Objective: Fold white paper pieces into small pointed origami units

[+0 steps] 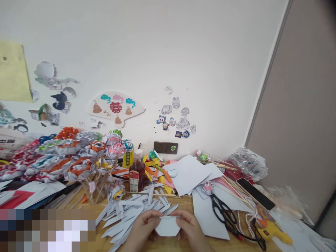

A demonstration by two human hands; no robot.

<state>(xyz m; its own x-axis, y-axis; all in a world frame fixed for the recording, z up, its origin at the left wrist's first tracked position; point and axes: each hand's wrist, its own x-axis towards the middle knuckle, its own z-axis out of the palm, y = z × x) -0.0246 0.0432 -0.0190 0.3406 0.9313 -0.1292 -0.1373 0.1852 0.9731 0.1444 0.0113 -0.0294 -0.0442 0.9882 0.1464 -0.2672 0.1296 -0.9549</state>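
Note:
A small folded piece of white paper with slanted lower corners is held low at the front of the table. My left hand pinches its left end, thumb on the near face. At the other end my right hand grips it the same way. The fingers behind the paper are mostly hidden. Just beyond and to the left of my hands lies a loose heap of folded white paper strips. White sheets lie to the right, with black-handled scissors on them.
Paper flowers crowd the left, some in a clear cup. A bottle of dark red liquid stands behind the strips, near coloured scraps. At right are a phone, thin sticks and a yellow glue gun.

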